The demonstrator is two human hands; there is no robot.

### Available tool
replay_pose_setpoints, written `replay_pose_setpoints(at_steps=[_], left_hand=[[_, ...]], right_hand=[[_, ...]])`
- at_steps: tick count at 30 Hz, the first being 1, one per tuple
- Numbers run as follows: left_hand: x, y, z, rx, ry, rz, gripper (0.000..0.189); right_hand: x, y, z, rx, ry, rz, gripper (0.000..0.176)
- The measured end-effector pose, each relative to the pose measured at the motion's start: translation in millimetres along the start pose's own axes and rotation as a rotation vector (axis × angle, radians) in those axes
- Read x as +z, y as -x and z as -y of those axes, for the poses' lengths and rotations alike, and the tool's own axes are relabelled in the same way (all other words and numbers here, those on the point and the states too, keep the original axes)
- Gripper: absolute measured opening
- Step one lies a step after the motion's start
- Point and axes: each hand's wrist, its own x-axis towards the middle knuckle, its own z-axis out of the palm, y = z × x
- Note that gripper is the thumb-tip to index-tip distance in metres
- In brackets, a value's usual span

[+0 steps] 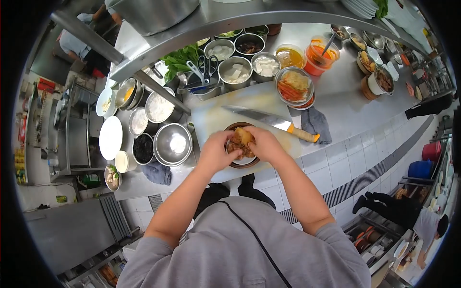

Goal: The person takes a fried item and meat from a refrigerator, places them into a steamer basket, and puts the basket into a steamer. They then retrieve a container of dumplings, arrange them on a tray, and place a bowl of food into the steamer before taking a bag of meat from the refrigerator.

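Observation:
Both of my hands are at a dark-rimmed bowl (247,164) on the cutting board (211,115). My left hand (216,150) has its fingers curled around reddish-brown food (238,143) in the bowl. From the other side, my right hand (267,145) grips the same food, where a yellowish piece (246,136) shows between the hands. White content is partly visible under the food. Beyond the bowl lies a large knife (269,120) with a yellow-ended handle, its blade across the board.
Metal bowls of ingredients (235,72) line the back of the board. A steel bowl (173,144) and white plate (111,138) stand left, a grey cloth (315,126) right. A metal shelf (225,19) spans above. Other people are at the far left and right.

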Motion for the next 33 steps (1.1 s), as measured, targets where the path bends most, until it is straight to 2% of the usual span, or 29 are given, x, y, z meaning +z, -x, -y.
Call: replay_pose_setpoints(at_steps=[3,5,6,8,12,14,18,20,21,22,23,24,26,28,29,30,32,33], left_hand=[[14.2,16.5,5.2,-0.025,0.035,0.011,0.04],[17.7,15.7,6.6,-0.03,0.057,-0.004,0.031],[18.2,17.2,8.2,-0.033,0.058,-0.007,0.031],[18.9,18.8,11.2,-0.007,0.059,-0.001,0.028],[17.9,16.5,15.5,0.075,0.055,-0.042,0.021],[8.2,12.7,10.9,0.115,0.036,0.004,0.02],[5.7,14.2,1.9,0.122,0.076,-0.061,0.02],[6.4,12.5,6.3,0.25,-0.028,0.042,0.021],[4.2,12.2,6.8,0.247,-0.048,0.037,0.028],[4.2,10.0,1.9,0.263,-0.042,0.042,0.028],[4.3,7.5,-3.6,0.171,0.189,-0.023,0.032],[3.4,5.4,-8.8,0.074,0.419,-0.084,0.036],[-0.2,4.0,-7.9,0.025,0.427,-0.022,0.033],[15.4,1.1,20.4,-0.264,0.734,0.088,0.021],[18.3,-0.4,24.2,-0.209,0.755,0.001,0.013],[18.0,0.7,29.4,-0.202,0.757,-0.002,0.013],[15.9,4.6,34.9,-0.346,0.848,-0.009,0.01],[16.2,7.4,33.8,-0.355,0.848,-0.027,0.011]], right_hand=[[5.3,3.1,-10.1,0.031,0.097,0.033,0.042],[3.8,0.3,-15.1,0.025,0.019,-0.092,0.039],[2.3,0.5,-18.1,0.023,0.02,-0.087,0.039],[-2.9,0.6,-25.4,0.319,-0.206,-0.001,0.035],[-1.8,8.5,-42.1,0.186,-0.163,-0.039,0.022],[-11.5,13.0,-24.7,0.471,-0.58,-0.009,0.016],[-7.2,22.7,-20.8,0.449,-0.754,0.012,0.013],[-5.7,21.9,-8.5,0.386,-0.5,0.003,0.017],[-2.3,22.1,-7.4,0.385,-0.495,-0.014,0.017],[3.7,23.8,-8.2,0.272,-0.332,-0.078,0.021],[6.0,23.1,-5.7,0.163,-0.167,-0.138,0.026],[6.5,21.9,-3.8,0.168,-0.161,-0.152,0.026],[-0.2,19.8,10.9,0.122,-0.178,0.089,0.027],[-17.2,12.0,10.3,0.131,-0.242,0.135,0.034],[-26.3,3.4,0.3,0.12,-0.281,0.016,0.032],[-37.8,-7.8,-11.4,0.106,-0.318,-0.102,0.03],[-78.3,-40.1,-44.7,0.125,0.104,-0.405,0.028],[-99.2,-54.7,-48.2,0.174,0.248,-0.477,0.025]])
